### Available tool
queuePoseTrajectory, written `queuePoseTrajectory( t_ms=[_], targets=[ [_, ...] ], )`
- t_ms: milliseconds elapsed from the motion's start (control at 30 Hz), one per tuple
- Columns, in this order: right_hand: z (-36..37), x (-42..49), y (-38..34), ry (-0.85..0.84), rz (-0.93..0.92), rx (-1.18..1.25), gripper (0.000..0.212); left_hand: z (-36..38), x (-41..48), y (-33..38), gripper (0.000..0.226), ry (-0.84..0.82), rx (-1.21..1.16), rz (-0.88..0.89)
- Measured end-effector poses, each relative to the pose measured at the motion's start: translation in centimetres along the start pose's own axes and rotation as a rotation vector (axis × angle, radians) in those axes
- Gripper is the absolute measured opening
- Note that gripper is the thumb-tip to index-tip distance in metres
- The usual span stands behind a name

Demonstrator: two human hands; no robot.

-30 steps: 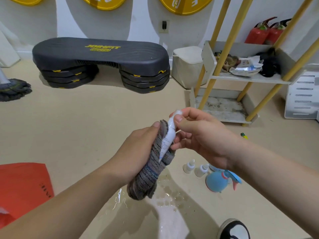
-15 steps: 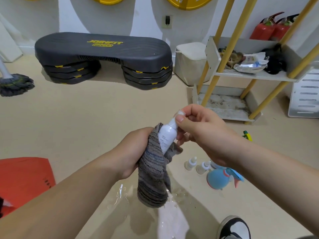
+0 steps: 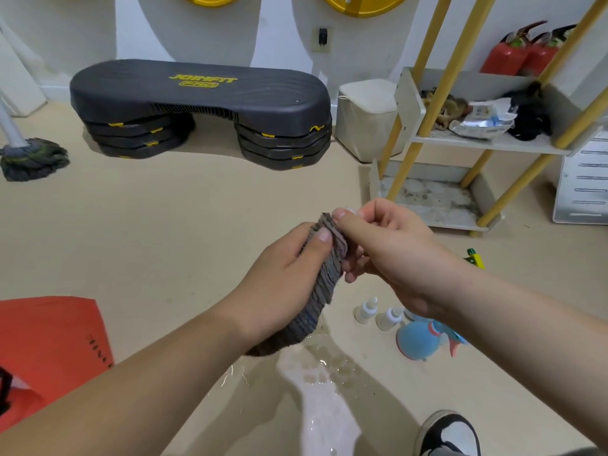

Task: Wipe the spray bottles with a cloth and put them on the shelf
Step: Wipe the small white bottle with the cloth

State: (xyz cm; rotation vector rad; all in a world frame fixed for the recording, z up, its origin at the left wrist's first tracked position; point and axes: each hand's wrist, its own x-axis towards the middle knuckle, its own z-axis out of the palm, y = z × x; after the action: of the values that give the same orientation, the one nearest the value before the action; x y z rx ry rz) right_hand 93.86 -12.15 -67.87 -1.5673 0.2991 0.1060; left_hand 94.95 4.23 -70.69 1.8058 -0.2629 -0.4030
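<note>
My left hand [image 3: 279, 278] grips a grey striped cloth [image 3: 316, 297] that hangs down from my fist. My right hand [image 3: 385, 251] pinches the top of a small white spray bottle [image 3: 350, 211]; only its cap tip shows, the body is wrapped in the cloth. On the floor under my right wrist stand two small white bottles [image 3: 365, 311] [image 3: 390, 319] and a round blue spray bottle [image 3: 418, 339] with a red and blue trigger. The shelf [image 3: 487, 144], white boards on yellow poles, stands at the right.
The floor below my hands is wet [image 3: 316, 390]. A black step platform [image 3: 200, 110] and a mop [image 3: 31, 158] lie at the back. An orange bag [image 3: 49, 350] sits at the left. My shoe [image 3: 447, 432] shows at the bottom right. The shelf's upper board holds packets and dark items.
The cloth has slid up over the white bottle, so its body is now covered and only the tip shows. Both hands stayed together; the view shifted slightly.
</note>
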Motion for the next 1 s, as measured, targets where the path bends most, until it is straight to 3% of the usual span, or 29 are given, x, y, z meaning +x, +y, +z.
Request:
queuePoseTrajectory(
  t_ms=[100,233,333,433,533,567,633,733,800,867,1000],
  targets=[
    [-0.4,0.3,-0.3,-0.022,0.091,-0.005,0.027,-0.5,0.0,1.0,0.04,-0.063,-0.374,-0.296],
    [-1.0,0.2,-0.5,-0.199,0.157,0.096,0.018,-0.8,0.1,1.6,0.036,-0.269,-0.658,-0.373],
    [-1.3,0.2,-0.5,-0.223,0.11,0.077,0.016,-0.9,0.4,1.7,0.035,-0.35,-0.765,-0.432],
    [-1.2,0.4,-0.4,-0.149,0.088,0.035,0.018,-0.8,0.6,1.3,0.039,-0.348,-0.669,-0.368],
    [-1.0,0.7,-0.1,-0.015,0.084,-0.015,0.034,0.3,0.2,0.1,0.035,-0.075,-0.113,-0.06],
    [-0.9,0.7,0.0,0.012,0.084,-0.04,0.039,0.7,-0.1,0.0,0.032,-0.047,-0.044,-0.001],
    [-1.0,0.8,0.0,0.003,0.11,-0.042,0.044,1.1,-0.4,0.1,0.037,-0.059,-0.132,-0.029],
    [-1.3,0.7,-0.1,-0.127,0.185,0.076,0.037,0.1,0.1,1.1,0.05,-0.125,-0.504,-0.307],
    [-1.4,0.5,-0.2,-0.236,0.207,0.109,0.018,-0.7,0.5,1.0,0.039,-0.193,-0.668,-0.445],
    [-1.5,0.3,-0.1,-0.295,0.198,0.11,0.014,-1.0,0.7,0.8,0.025,-0.3,-0.798,-0.516],
    [-1.3,0.4,0.1,-0.246,0.153,0.047,0.015,-0.7,0.4,1.1,0.032,-0.261,-0.711,-0.447]
  ],
)
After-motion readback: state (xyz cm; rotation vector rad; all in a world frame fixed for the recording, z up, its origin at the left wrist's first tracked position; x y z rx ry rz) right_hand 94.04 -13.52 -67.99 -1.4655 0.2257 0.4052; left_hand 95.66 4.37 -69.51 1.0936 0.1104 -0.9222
